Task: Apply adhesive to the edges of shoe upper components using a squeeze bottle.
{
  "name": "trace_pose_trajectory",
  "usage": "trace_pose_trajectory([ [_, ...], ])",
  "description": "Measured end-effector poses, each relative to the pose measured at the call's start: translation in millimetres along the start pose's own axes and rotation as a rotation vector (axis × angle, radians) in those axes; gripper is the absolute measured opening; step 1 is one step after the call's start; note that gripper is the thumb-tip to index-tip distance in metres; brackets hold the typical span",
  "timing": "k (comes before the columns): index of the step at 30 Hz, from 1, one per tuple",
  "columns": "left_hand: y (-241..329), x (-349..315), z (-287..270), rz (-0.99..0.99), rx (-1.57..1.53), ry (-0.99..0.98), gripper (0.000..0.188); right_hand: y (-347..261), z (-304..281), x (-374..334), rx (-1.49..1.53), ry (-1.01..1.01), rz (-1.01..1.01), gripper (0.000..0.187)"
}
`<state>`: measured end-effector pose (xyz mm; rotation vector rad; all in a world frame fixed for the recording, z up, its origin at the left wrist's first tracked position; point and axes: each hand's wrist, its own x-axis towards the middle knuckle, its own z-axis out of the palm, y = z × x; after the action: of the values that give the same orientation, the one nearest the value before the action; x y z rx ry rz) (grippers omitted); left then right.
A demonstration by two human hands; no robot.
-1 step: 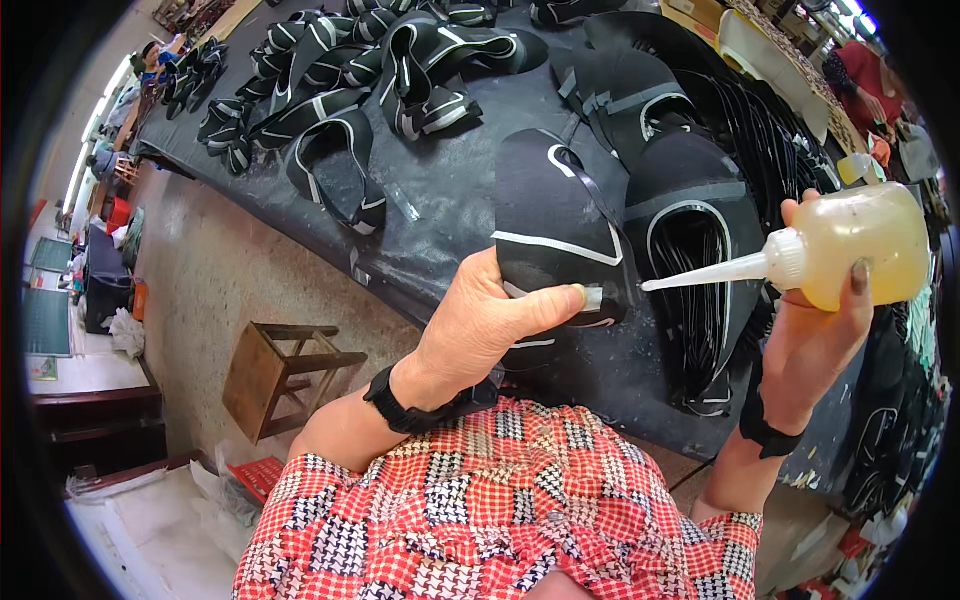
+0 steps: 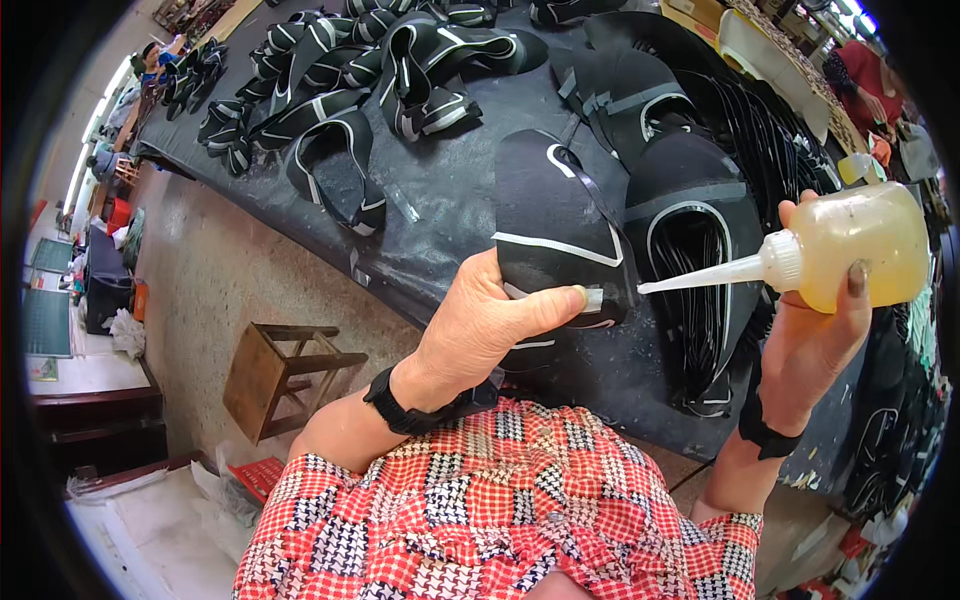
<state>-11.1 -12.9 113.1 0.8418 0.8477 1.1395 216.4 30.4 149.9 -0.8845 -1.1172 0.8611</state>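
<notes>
Right hand (image 2: 812, 350) is wrapped around the yellowish squeeze bottle (image 2: 860, 240); I see its nozzle (image 2: 715, 272) pointing left, almost level. Left hand (image 2: 475, 325), the nearer one to the black fabric piece (image 2: 550, 210), grips its near end, thumb on top. That piece runs away from me, left of the nozzle tip; I can't tell if they touch. Stacked black pieces (image 2: 690, 165) lie rightward on the dark table (image 2: 440, 255).

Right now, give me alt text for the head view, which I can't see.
The right hand holds a yellowish squeeze bottle, its white nozzle pointing left toward a black, white-trimmed piece in the left hand. More black pieces lie on a dark table; a wooden stool is at lower left.
</notes>
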Motion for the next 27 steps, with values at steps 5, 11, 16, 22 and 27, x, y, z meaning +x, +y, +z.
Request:
trace_pose_trajectory([
  [5,1,2,1,-0.027,-0.014,0.009,0.025,2,1,2,-0.065,-0.034,0.007,0.06],
  [11,2,8,-2,-0.034,-0.026,-0.013,0.025,8,6,2,-0.051,-0.057,0.008,0.061],
  [16,1,11,-5,-0.033,-0.005,-0.017,0.026,7,-1,8,-0.077,-0.038,0.016,0.062],
  [22,2,13,-4,-0.055,-0.043,0.0,0.026,12,2,7,0.022,-0.009,0.0,0.056],
  [27,2,13,-3,-0.075,-0.054,-0.005,0.026,10,2,9,0.05,0.025,0.005,0.058],
])
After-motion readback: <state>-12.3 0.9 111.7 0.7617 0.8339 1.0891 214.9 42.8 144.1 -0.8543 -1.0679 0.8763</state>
